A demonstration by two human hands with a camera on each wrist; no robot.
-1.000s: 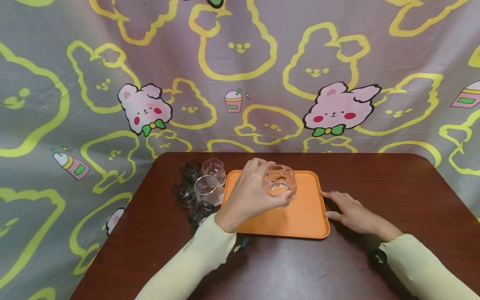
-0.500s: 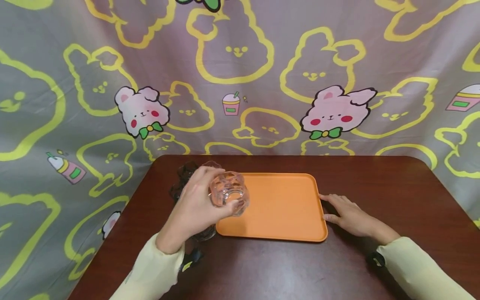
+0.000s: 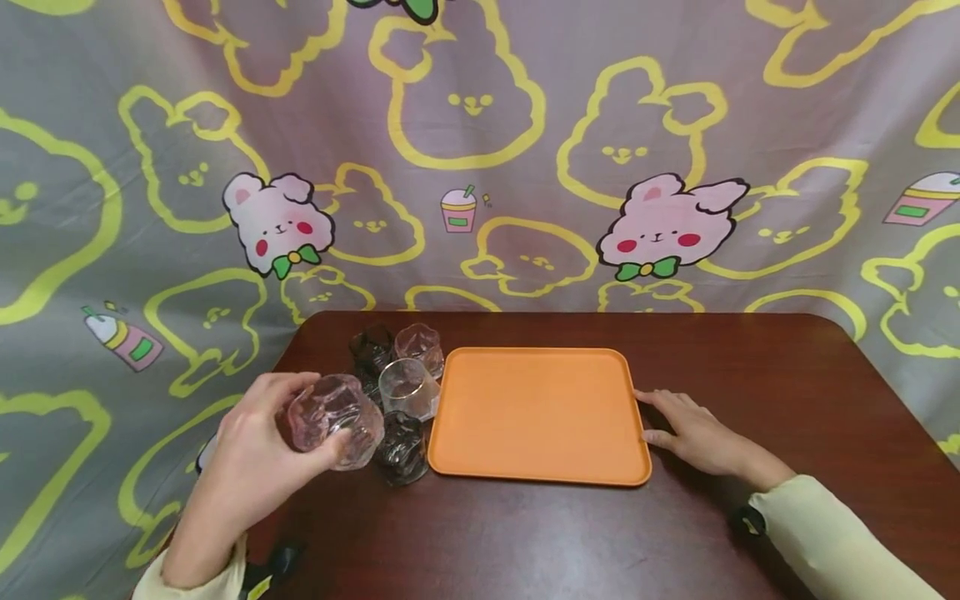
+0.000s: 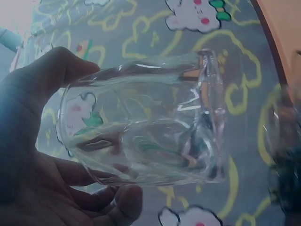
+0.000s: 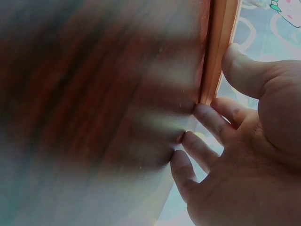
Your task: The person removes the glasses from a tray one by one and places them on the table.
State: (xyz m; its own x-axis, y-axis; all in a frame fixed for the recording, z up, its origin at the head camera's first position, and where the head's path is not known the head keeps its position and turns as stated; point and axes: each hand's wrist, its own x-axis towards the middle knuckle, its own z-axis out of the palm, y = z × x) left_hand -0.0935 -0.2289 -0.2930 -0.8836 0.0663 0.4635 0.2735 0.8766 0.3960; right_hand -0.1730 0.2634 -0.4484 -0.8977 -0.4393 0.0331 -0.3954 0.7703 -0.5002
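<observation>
My left hand (image 3: 255,454) grips a clear, faintly pink glass (image 3: 336,421) with wavy sides, held up at the table's left side; in the left wrist view the glass (image 4: 146,122) lies sideways between thumb and fingers and looks empty. An orange tray (image 3: 540,417) lies flat on the table with nothing on it. At the tray's right edge, my right hand (image 3: 697,437) rests with its fingertips on the table, thumb and forefinger touching the rim. The right wrist view shows those fingers (image 5: 207,120) loosely spread by the tray's side (image 5: 218,52).
Left of the tray stand a clear glass with a thin rim (image 3: 408,387), a pinkish glass (image 3: 420,346) and dark glasses, one in front (image 3: 402,450) and one behind (image 3: 372,346). Brown table (image 3: 750,358) surrounds them. A patterned curtain (image 3: 525,125) hangs behind.
My left hand has carried the glass from above the tray leftward, past the other glasses, to the table's left side. The right hand has stayed at the tray's right edge.
</observation>
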